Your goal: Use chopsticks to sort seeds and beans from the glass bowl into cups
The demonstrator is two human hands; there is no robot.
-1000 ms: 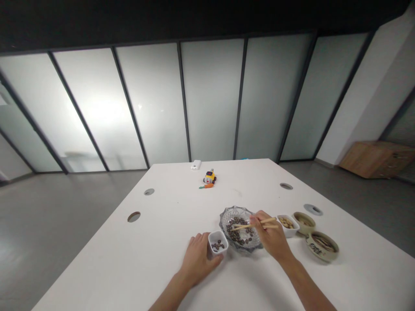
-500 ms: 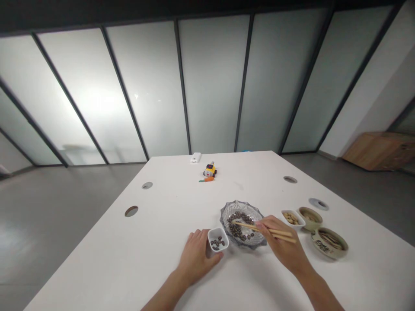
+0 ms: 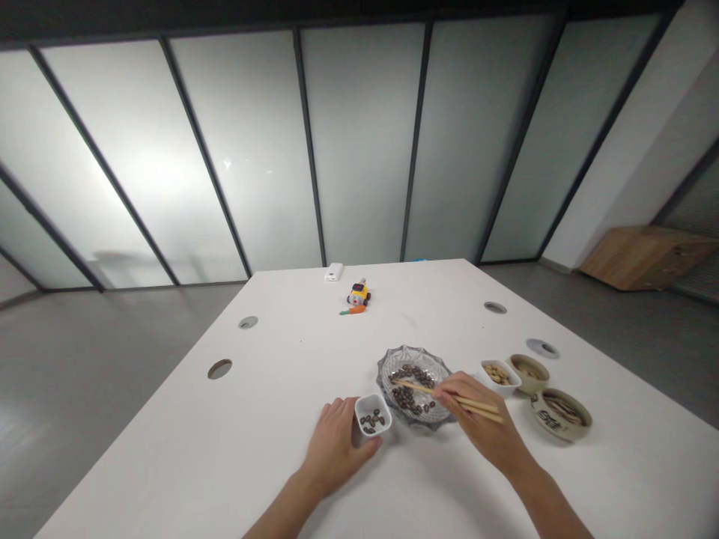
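My left hand (image 3: 335, 445) grips a small white square cup (image 3: 371, 418) that holds a few dark beans. My right hand (image 3: 481, 428) holds a pair of wooden chopsticks (image 3: 443, 396), their tips reaching left into a clear glass bowl (image 3: 414, 373) of dark beans. The cup stands just left of the glass bowl, on the white table (image 3: 269, 419).
Right of the glass bowl stand a white dish of pale nuts (image 3: 497, 374) and two ceramic bowls (image 3: 529, 372) (image 3: 560, 414). Farther back lie a yellow toy (image 3: 358, 293), a small carrot (image 3: 351, 310) and a white box (image 3: 333, 272). The tabletop has several round cable holes (image 3: 219, 368).
The chopstick tips swung from pointing across the bowl's middle to its left part, with my right hand lower. My left hand stays on the cup. The view shifted slightly.
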